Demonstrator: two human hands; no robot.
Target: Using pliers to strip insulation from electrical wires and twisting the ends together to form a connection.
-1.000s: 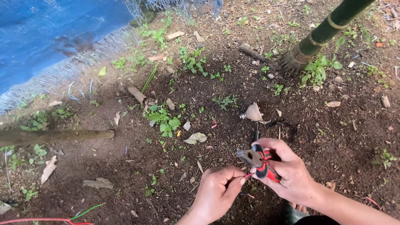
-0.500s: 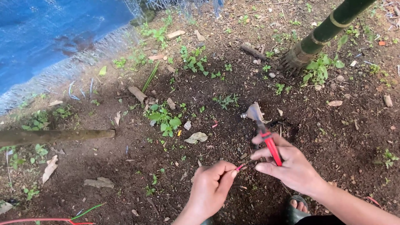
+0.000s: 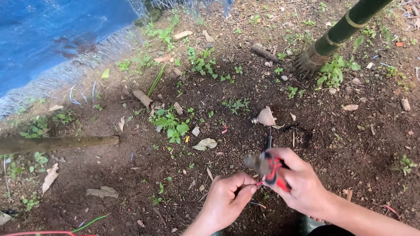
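A thin, bendy red wire (image 3: 259, 184) is pinched by the left hand (image 3: 227, 201), just at 9 o'clock of the hard, light pliers (image 3: 271, 168), whose red handles are gripped by the right hand (image 3: 302, 185).

No packages, labels, signs or screens are showing here, as far as the slightly blurred view allows.

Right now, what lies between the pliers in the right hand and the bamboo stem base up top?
In the head view, between the pliers and the bamboo stem: dark soil, a pale shell-like fragment, small weeds and pebbles.
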